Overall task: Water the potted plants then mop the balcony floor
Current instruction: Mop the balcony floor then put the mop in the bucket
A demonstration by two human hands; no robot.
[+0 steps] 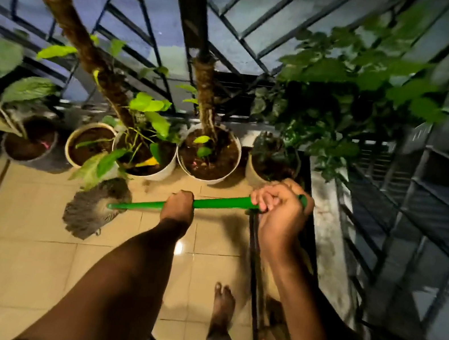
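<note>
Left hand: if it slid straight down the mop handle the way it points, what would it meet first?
Probably the mop head: the left hand grips the green handle, which ends there on the floor.

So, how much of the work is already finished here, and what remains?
Watering looks done: the soil in the pots appears dark, though the dim light leaves this uncertain. Mopping is in hand: the left hand and right hand grip the green handle, with the mop head on the tiled floor near the pots. How much floor remains is unclear.
</note>
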